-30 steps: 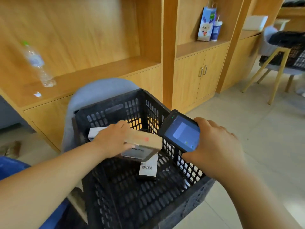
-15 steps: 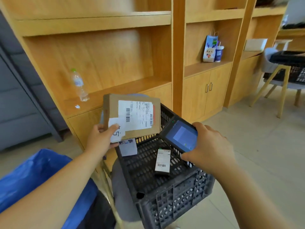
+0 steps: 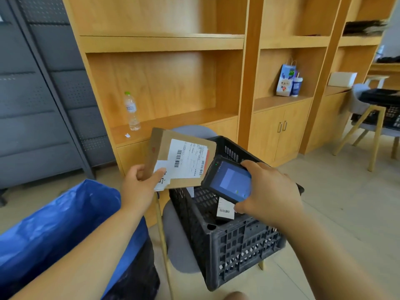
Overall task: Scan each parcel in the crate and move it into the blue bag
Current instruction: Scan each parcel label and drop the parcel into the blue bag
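Note:
My left hand grips a flat brown cardboard parcel by its lower left corner, white shipping label facing me, above the left rim of the crate. My right hand holds a black handheld scanner with a lit blue screen, its top end close to the parcel's right edge. Below them the black slatted crate rests on a grey chair. A small dark parcel with a white barcode label lies inside it. The open blue bag stands at the lower left, under my left forearm.
Wooden shelving runs along the wall behind, with a water bottle on its ledge and a gift bag further right. Grey metal lockers stand at the left. Another chair with a black crate stands at the right.
My left hand lifted the cardboard parcel out of the crate and turned its label towards me. The scanner has come closer to the parcel's right edge. My view rose and pulled back.

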Demonstrator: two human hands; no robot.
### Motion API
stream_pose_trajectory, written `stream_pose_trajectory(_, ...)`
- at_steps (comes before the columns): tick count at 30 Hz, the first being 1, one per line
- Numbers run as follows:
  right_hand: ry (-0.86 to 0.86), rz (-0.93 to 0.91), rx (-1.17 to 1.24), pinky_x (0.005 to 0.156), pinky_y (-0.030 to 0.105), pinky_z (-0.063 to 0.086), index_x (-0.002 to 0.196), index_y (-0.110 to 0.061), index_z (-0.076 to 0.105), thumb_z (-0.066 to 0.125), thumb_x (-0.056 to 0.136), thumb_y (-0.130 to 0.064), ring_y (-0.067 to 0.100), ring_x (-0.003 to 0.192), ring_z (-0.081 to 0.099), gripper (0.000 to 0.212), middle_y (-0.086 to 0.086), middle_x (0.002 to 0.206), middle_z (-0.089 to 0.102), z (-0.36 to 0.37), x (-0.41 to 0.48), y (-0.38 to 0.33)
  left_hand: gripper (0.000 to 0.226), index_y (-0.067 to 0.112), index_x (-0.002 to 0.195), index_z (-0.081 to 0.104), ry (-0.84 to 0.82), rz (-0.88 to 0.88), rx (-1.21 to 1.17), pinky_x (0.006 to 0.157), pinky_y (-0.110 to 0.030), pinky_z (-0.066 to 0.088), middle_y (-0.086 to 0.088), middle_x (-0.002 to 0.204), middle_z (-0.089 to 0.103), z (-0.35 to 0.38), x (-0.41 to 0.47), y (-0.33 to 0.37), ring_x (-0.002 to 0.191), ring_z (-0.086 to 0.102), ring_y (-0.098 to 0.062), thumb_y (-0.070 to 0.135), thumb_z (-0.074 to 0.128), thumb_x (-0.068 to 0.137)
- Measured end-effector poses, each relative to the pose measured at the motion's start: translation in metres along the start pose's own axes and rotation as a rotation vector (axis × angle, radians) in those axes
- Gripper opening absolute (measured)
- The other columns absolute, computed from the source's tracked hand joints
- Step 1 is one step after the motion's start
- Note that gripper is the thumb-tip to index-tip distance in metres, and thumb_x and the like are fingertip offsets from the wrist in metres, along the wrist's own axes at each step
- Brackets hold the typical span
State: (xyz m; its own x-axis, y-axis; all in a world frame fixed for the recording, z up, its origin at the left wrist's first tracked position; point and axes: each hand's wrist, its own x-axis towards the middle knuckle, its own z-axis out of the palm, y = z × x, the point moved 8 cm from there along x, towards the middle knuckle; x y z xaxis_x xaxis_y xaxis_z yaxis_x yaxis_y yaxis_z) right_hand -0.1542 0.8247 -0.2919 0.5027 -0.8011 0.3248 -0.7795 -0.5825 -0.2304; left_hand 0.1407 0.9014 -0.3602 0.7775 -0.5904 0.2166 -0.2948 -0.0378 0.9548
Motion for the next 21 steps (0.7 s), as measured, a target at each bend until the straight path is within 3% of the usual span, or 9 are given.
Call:
stream_pose_trajectory(14, -0.03, -0.006, -0.072, 0.073, 0.031, 0.038, 0.134, -0.028, 0.034, 0.074, 0.06, -0.05, 0.018, 0.088, 0.048, 0.087, -0.007, 0.108, 0.054, -0.001, -0.004, -0.006, 0.045, 0.029, 0.106, 0.05, 0.015, -0.003, -0.008, 0.077, -0.042, 0.059, 0.008, 0.101, 0.065, -0.004, -0.001, -0.008, 0.091, 0.066, -0.014, 0.046, 0.076, 0.074)
stream_pose_trajectory(17, -0.023, -0.004, -0.074, 0.074, 0.032, 0.038, 0.134, -0.027, 0.033, 0.073, 0.06, -0.05, 0.018, 0.09, 0.05, 0.087, -0.007, 0.111, 0.054, 0.002, -0.003, -0.006, 0.039, 0.033, 0.101, 0.049, 0.011, -0.016, -0.031, 0.075, -0.039, 0.059, 0.008, 0.099, 0.065, -0.007, -0.001, -0.01, 0.09, 0.066, -0.014, 0.045, 0.076, 0.075)
stream_pose_trajectory(21, 0.01, -0.037, -0.026, 0.08, 0.035, 0.045, 0.137, -0.024, 0.032, 0.074, 0.058, -0.05, 0.022, 0.101, 0.053, 0.093, -0.004, 0.119, 0.054, 0.009, 0.002, -0.019, 0.031, 0.038, 0.093, 0.051, 0.018, -0.023, -0.107, 0.059, -0.025, 0.056, 0.008, 0.096, 0.068, -0.027, -0.008, -0.013, 0.082, 0.069, -0.009, 0.042, 0.076, 0.075)
